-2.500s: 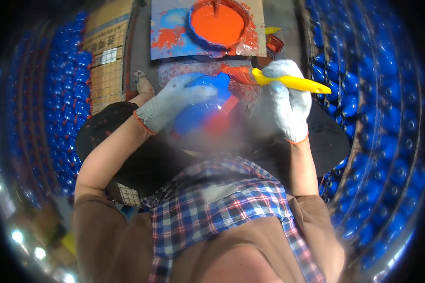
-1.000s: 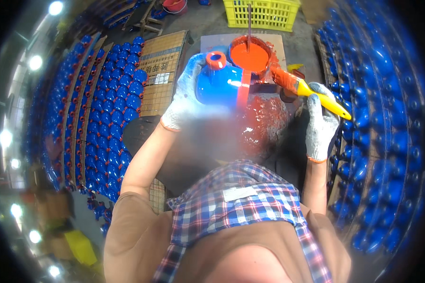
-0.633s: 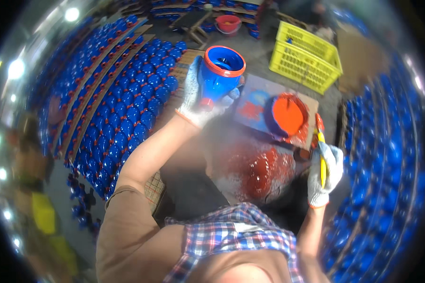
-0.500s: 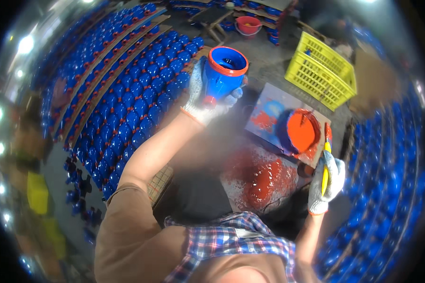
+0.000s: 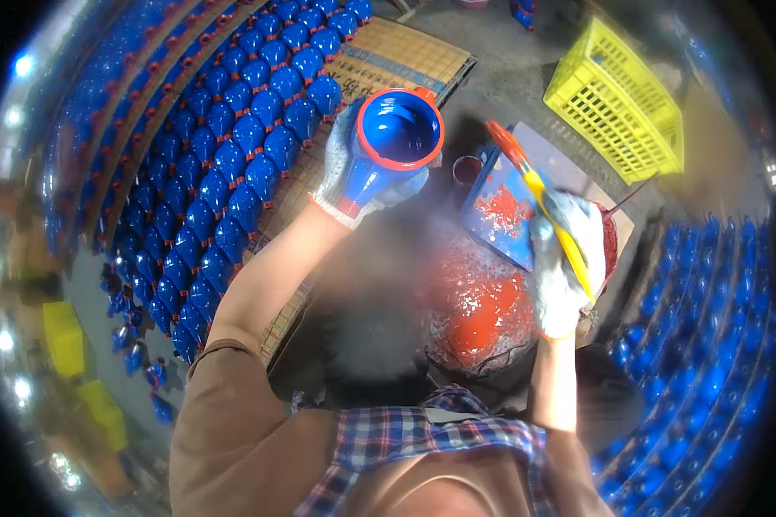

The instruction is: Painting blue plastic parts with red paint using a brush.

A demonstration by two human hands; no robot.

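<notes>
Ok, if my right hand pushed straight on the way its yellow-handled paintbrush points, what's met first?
Your right hand, paintbrush leading, would likely meet the brown, rectangular, cardboard-like panel near its right corner, or pass above it; depth is unclear.

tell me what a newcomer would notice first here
Rows of glossy blue parts fill the left side, with more rows at right. Near the middle, the gloved left hand holds a hollow blue part, its open red-rimmed end toward the camera. Beside it, the right hand grips a yellow-handled brush with red bristles.
</notes>
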